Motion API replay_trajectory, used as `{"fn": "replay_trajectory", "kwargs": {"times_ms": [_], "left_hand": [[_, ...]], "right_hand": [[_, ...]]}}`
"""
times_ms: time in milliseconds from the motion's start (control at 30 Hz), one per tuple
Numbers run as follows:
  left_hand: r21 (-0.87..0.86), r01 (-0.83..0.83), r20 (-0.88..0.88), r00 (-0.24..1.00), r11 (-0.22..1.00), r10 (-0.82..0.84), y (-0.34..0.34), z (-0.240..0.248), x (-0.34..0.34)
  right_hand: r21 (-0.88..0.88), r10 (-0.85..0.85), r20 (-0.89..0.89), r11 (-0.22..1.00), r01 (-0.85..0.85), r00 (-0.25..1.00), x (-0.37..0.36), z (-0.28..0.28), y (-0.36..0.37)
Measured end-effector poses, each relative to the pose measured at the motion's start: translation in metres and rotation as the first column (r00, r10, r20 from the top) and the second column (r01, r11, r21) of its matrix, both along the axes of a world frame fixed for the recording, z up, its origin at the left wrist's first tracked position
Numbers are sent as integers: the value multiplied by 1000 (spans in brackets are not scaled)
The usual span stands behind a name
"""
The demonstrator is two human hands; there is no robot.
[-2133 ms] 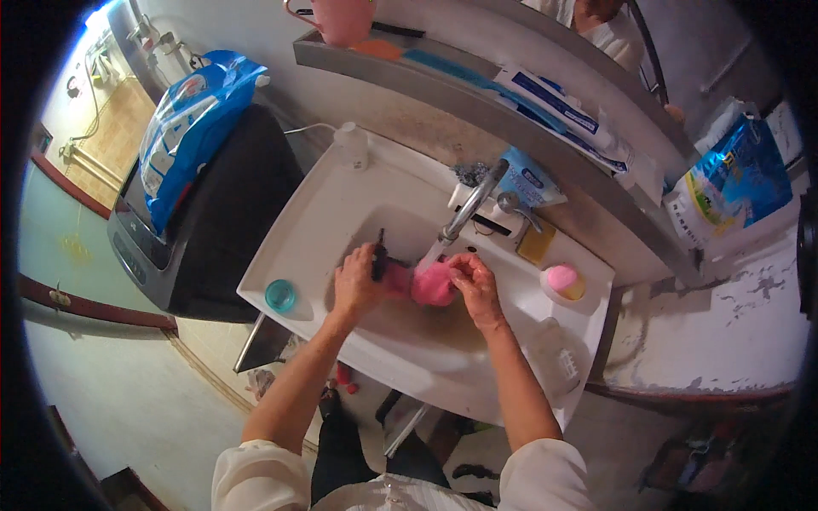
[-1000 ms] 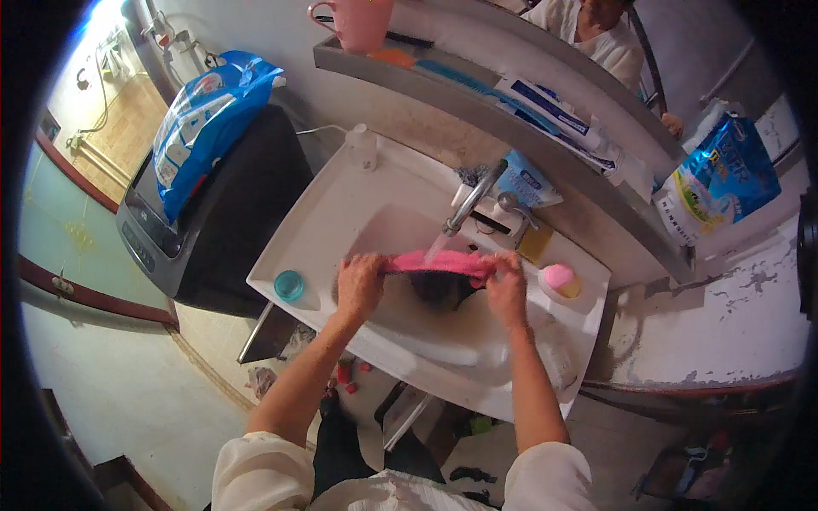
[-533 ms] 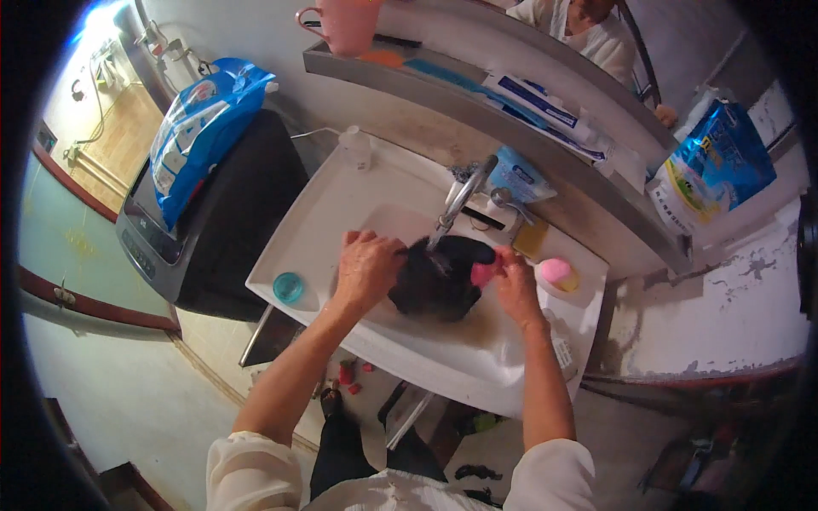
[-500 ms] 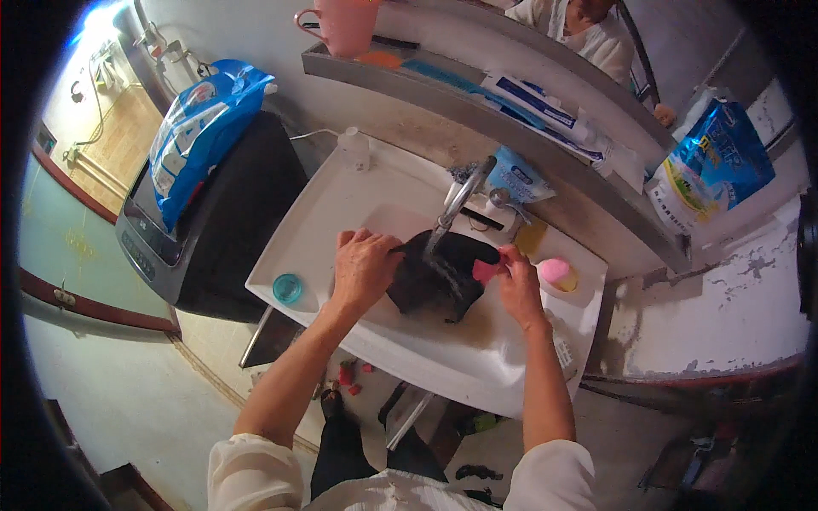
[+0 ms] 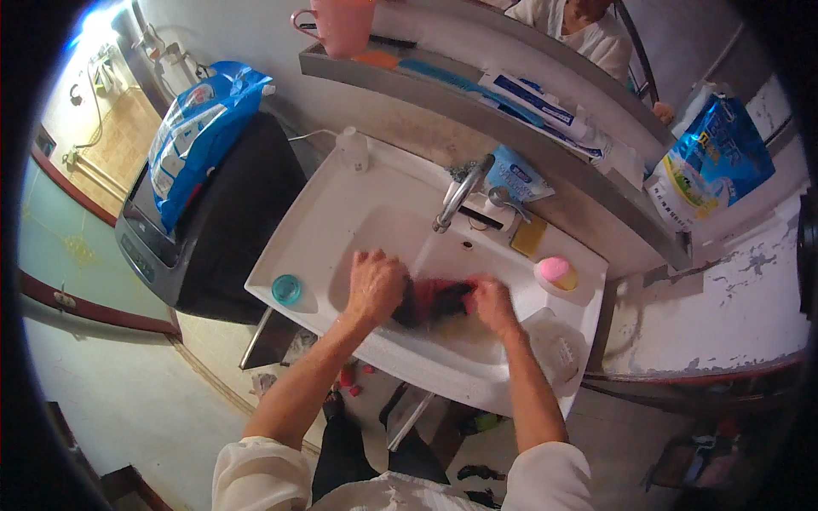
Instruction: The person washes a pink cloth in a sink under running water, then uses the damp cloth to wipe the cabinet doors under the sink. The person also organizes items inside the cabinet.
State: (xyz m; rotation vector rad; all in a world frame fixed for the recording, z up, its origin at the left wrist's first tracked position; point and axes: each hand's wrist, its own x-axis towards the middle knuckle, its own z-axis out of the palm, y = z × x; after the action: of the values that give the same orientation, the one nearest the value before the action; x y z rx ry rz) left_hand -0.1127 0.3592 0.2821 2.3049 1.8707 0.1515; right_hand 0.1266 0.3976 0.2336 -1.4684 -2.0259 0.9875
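A wet black cloth with red parts (image 5: 436,300) lies bunched in the basin of the white sink (image 5: 307,209). My left hand (image 5: 376,285) is closed on its left end, and my right hand (image 5: 492,302) grips its right end. Both hands are low in the basin and slightly blurred. Behind them the chrome faucet (image 5: 464,192) reaches over the basin, with a thin stream of water falling from its spout. The cloth's exact kind cannot be made out.
On the sink's rim sit a teal glass jar (image 5: 287,289), a clear bottle (image 5: 351,150) and a pink-topped round item (image 5: 556,272). A grey shelf (image 5: 409,98) above holds a pink mug (image 5: 342,25) and toothpaste boxes. A black washing machine (image 5: 230,221) bears a blue bag (image 5: 204,128).
Both hands have moved down and nearer, into the basin. The cloth, spread under the faucet's stream before, is now bunched low between them, with more red showing.
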Motion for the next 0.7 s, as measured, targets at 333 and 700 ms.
{"fn": "replay_trajectory", "kwargs": {"times_ms": [333,700], "left_hand": [[94,-157,83,985,983,149,-28,-63,4],[406,-304,378,914,862,144,10,5,-3]], "right_hand": [[-87,63,190,995,-47,980,7,-49,-34],[87,-190,-347,968,234,918,-16,34,19]]}}
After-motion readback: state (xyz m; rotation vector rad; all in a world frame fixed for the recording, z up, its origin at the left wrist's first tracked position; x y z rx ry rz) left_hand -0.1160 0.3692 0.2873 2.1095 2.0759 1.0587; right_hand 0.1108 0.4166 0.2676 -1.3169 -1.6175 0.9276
